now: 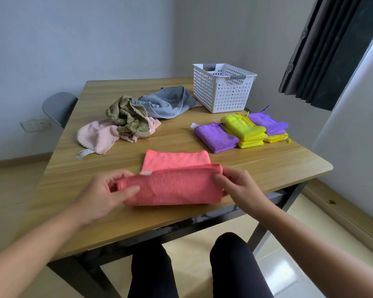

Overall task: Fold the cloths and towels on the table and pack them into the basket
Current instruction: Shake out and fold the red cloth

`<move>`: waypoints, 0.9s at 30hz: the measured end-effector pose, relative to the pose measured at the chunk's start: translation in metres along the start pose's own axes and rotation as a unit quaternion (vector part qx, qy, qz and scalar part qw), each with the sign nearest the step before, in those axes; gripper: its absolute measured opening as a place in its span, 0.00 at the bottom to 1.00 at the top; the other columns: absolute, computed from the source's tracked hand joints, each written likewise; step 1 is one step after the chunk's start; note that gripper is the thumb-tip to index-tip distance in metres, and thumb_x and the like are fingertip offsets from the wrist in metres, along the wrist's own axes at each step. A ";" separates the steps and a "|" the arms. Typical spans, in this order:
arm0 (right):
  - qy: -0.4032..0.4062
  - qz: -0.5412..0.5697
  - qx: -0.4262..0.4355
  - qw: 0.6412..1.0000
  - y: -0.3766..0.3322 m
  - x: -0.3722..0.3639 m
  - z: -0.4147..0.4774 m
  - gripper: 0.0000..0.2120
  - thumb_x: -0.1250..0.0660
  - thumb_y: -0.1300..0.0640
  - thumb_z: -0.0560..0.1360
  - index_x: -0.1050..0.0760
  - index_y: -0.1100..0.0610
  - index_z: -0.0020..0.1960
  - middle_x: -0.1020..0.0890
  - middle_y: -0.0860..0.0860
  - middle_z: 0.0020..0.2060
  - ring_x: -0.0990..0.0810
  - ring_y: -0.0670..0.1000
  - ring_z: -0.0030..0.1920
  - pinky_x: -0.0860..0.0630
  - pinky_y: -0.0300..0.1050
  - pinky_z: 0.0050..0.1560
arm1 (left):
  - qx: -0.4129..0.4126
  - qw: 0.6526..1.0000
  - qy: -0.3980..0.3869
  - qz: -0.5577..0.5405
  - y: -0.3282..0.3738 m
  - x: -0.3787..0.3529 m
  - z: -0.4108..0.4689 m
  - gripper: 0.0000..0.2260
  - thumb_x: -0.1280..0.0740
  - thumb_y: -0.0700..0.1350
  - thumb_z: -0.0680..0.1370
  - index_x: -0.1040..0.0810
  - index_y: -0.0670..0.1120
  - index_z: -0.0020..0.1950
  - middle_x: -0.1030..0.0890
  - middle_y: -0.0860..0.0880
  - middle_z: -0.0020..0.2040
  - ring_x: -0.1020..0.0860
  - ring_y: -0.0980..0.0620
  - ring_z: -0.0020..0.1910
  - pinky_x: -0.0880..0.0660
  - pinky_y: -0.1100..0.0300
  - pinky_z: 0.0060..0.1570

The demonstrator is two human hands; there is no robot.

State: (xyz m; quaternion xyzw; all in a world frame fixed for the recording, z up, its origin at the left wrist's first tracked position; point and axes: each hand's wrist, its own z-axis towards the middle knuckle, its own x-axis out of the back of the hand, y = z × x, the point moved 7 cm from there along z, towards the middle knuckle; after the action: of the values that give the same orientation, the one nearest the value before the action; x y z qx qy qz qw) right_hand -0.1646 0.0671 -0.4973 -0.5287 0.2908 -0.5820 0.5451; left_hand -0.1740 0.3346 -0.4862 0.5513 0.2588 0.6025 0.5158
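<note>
Head view: nearest the camera, two knees in dark trousers [230, 265] sit below the front edge of the wooden worktop [267, 166]. Just above that edge, the left hand [108, 190] pinches the left end of a coral cloth [174, 187] between thumb and fingers, and the right hand [235, 186] grips its right end the same way. The near half of the cloth is raised and folded over, while its far half lies flat on the worktop.

Further back on the right, the folded pieces lie in a row: a purple cloth [215, 136], just beside it a stack of yellow cloths [243, 127], then a second purple cloth [267, 122] resting on another yellow one [276, 138].

Level with them on the left is a loose heap: a pale pink towel [97, 136] lies partly under a crumpled olive towel [127, 117], with a blue-grey towel [166, 102] touching it behind.

A white perforated basket [222, 91] stands upright at the far right of the worktop, behind the folded row. A grey chair [58, 106] stands past the worktop's left edge, and a dark curtain [323, 50] hangs at the upper right.
</note>
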 end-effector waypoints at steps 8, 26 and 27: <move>0.124 -0.063 -0.222 0.965 0.051 0.009 0.081 0.11 0.43 0.59 0.77 0.29 0.56 0.36 0.28 0.52 0.31 0.31 0.51 0.33 0.38 0.43 0.33 | 0.159 0.974 0.149 0.054 -0.042 -0.006 0.093 0.08 0.37 0.46 0.78 0.22 0.45 0.42 0.21 0.46 0.41 0.23 0.46 0.41 0.29 0.55 0.41; 0.116 -0.594 -0.089 0.791 0.021 -0.002 0.109 0.14 0.45 0.66 0.77 0.35 0.58 0.62 0.28 0.55 0.56 0.24 0.59 0.53 0.36 0.48 0.37 | -0.072 0.797 0.159 0.579 -0.017 -0.044 0.136 0.19 0.40 0.33 0.74 0.30 0.41 0.65 0.25 0.41 0.59 0.24 0.41 0.53 0.28 0.50 0.46; 0.115 -0.585 -0.064 0.800 0.018 -0.003 0.108 0.13 0.44 0.66 0.76 0.33 0.59 0.60 0.29 0.56 0.56 0.26 0.58 0.54 0.36 0.48 0.38 | -0.123 0.809 0.140 0.557 -0.013 -0.048 0.136 0.20 0.41 0.33 0.74 0.29 0.41 0.65 0.25 0.41 0.62 0.25 0.41 0.59 0.29 0.48 0.55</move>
State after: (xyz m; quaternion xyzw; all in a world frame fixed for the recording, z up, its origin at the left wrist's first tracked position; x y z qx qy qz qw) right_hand -0.0584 0.0919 -0.4849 -0.5610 0.0235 -0.8270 0.0278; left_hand -0.0500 0.2605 -0.4822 0.4427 -0.1000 0.8838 0.1137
